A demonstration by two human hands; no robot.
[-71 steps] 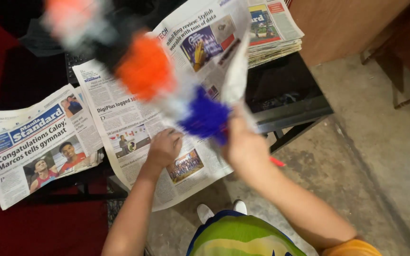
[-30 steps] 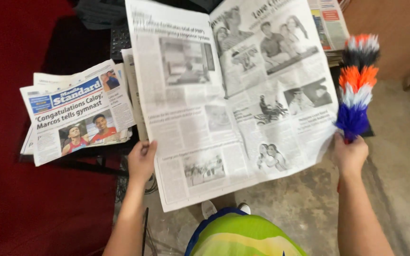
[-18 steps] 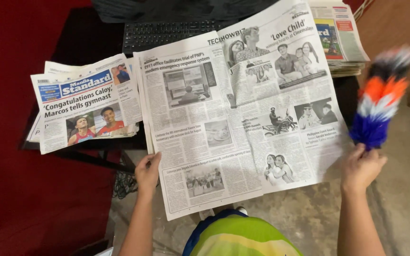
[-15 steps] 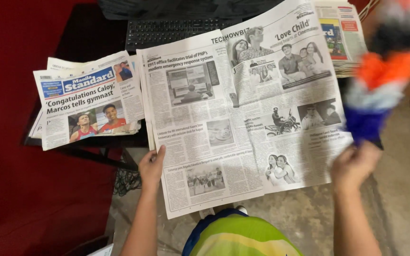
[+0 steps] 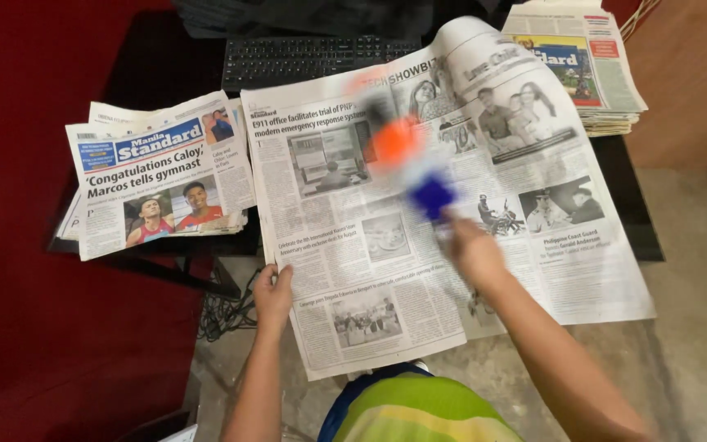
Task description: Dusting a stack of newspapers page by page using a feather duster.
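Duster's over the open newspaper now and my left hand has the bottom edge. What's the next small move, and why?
Probably sweep the feather duster rightward across the open newspaper. The right hand holds it over the centre fold, blurred with motion, and the sheet's right half overhangs the black table unsupported. The left hand pins only the lower left edge, so keep the stroke light.

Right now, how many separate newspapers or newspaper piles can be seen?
3: an open newspaper in the middle, a folded pile at left, a stack at the top right. More may be hidden underneath.
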